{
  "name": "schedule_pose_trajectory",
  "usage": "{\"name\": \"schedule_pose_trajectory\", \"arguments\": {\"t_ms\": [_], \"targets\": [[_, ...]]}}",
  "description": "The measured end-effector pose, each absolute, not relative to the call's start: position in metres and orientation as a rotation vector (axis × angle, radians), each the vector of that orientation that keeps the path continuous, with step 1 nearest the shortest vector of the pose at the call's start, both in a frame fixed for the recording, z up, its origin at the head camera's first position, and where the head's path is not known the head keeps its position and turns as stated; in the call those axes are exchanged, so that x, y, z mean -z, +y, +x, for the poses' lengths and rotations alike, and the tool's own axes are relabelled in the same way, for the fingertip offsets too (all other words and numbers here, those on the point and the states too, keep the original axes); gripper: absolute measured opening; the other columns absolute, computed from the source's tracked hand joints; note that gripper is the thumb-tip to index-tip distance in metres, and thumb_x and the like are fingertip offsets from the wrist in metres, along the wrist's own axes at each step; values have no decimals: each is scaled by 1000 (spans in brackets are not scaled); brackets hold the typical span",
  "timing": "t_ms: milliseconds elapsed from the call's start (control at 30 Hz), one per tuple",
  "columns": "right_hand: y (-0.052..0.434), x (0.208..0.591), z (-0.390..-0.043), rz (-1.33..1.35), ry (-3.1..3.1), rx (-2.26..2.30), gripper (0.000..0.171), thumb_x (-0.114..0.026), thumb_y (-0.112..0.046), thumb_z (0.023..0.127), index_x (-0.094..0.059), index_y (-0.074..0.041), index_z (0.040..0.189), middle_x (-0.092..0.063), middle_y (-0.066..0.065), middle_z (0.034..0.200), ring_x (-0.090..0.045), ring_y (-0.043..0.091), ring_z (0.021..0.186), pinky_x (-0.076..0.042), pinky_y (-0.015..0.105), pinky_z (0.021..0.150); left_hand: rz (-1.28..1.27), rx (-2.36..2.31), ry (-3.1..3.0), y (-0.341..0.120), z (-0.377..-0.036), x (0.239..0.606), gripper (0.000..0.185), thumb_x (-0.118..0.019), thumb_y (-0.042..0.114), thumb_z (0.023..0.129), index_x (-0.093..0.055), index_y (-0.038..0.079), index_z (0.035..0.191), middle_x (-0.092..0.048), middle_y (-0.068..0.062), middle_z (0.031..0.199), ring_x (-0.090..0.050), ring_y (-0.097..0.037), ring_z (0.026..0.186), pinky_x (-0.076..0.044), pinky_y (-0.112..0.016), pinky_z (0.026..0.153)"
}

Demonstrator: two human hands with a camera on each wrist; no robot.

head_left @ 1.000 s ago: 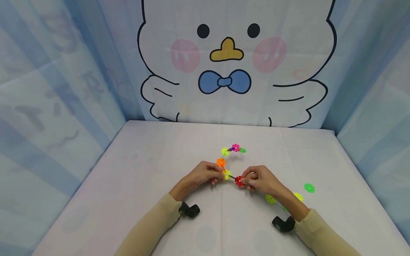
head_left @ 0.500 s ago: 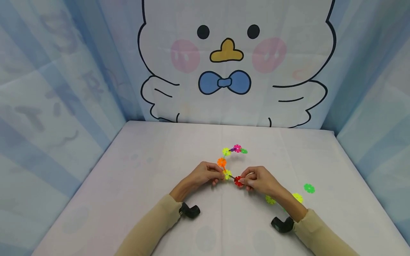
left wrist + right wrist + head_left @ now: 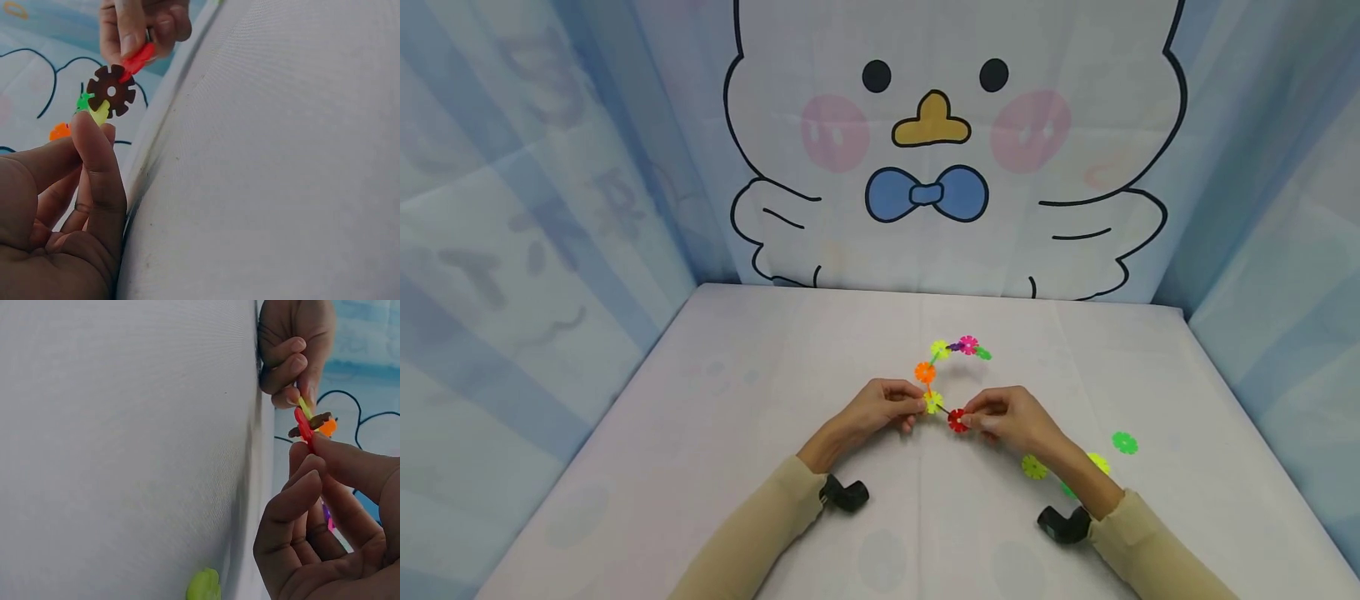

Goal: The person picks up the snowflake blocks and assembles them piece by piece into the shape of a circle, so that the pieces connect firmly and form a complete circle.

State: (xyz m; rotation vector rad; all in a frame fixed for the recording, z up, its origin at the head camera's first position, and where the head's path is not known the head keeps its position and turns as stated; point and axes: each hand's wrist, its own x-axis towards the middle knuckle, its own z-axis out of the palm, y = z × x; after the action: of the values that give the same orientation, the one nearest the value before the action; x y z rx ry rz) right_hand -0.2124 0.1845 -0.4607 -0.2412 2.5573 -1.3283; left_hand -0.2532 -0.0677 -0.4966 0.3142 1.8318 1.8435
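My left hand (image 3: 883, 406) pinches a yellow notched disc (image 3: 933, 402) between thumb and finger. My right hand (image 3: 1011, 417) pinches a red notched disc (image 3: 957, 420) at the near end of the same chain. Between them a dark brown disc (image 3: 111, 91) is slotted into both. From the yellow disc the chain curves away through an orange disc (image 3: 925, 372), another yellow disc (image 3: 940, 350), a purple disc (image 3: 955, 347) and a pink disc (image 3: 968, 344). A green disc (image 3: 983, 353) forms its far end.
Loose discs lie on the white table (image 3: 775, 358) by my right forearm: a yellow disc (image 3: 1033, 467), a green disc (image 3: 1124, 442) and others partly behind the wrist. A printed cloth (image 3: 925, 250) stands behind the table, with curtains at both sides.
The far part of the chain has swung to the right. The red disc has shifted slightly up and left in the right hand's pinch; both hands have barely moved.
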Motion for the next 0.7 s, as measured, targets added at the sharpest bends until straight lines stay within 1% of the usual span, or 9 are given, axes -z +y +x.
{"name": "schedule_pose_trajectory", "arguments": {"t_ms": [167,333,567,700], "targets": [[186,461,-212,-301,2542,1330,15,-75,-19,86,-75,-10,98,-72,10,81,-56,17,61,-48,25,54,296,-1855,1828,-67,-254,499,26,-69,15,91,-67,0,112,-70,-3,85,-59,-10,65,-55,-22,60],[184,462,-212,-341,2578,1294,13,-75,-19,85,-76,-11,95,-73,7,80,-55,16,61,-46,24,52,295,-1864,1831,-66,-254,499,27,-67,17,93,-67,0,113,-71,-2,86,-59,-10,64,-55,-22,60],[179,460,-212,-297,2594,1288,9,-73,-17,87,-76,-10,94,-74,7,80,-55,16,64,-45,24,54,308,-1864,1822,-66,-254,498,27,-66,19,94,-66,0,113,-74,-5,90,-61,-9,66,-57,-23,62],[177,461,-213,-273,2590,1321,9,-72,-14,87,-75,-9,94,-75,7,83,-57,15,67,-46,23,56,372,-1808,1844,-65,-252,498,26,-71,20,90,-68,2,108,-73,-7,90,-63,-11,66,-59,-27,64]]}}
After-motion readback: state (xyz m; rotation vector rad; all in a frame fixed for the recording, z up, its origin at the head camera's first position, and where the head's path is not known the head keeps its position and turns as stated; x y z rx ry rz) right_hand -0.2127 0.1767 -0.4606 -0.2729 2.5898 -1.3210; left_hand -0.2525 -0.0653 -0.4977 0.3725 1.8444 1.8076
